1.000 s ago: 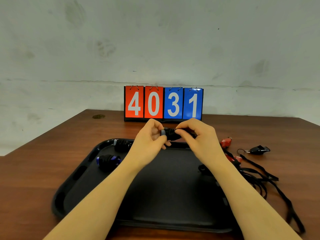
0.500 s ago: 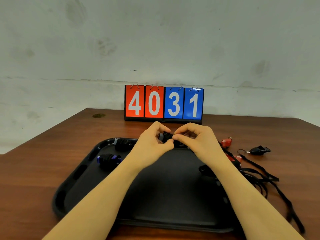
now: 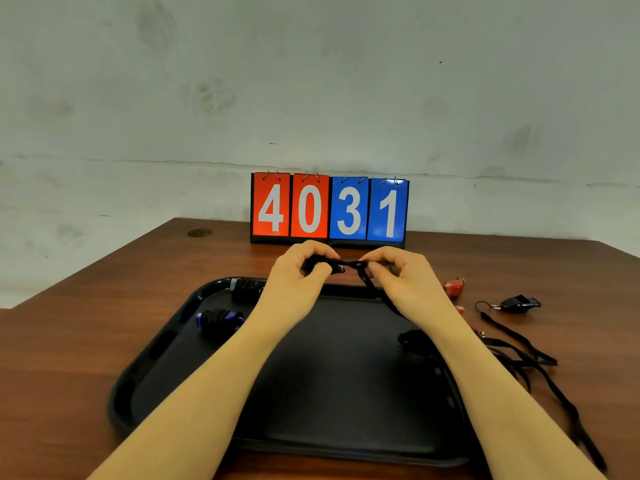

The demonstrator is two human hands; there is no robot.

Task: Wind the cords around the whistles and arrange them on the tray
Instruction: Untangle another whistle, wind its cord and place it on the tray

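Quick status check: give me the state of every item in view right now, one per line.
Left hand: grips a black whistle above the tray.
Right hand: pinches its cord, pulled taut.
Tray: holds two wound whistles.
Black whistle on table: cord unwound.
Red whistle: on table, not wound.
Scoreboard: upright, reads 4031.

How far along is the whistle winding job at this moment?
Done: two wound whistles, one at the tray's far left corner and a blue one nearer. In hand: the left hand grips a whistle while the right hand pinches its cord. Left: the black whistle and red whistle on the table.
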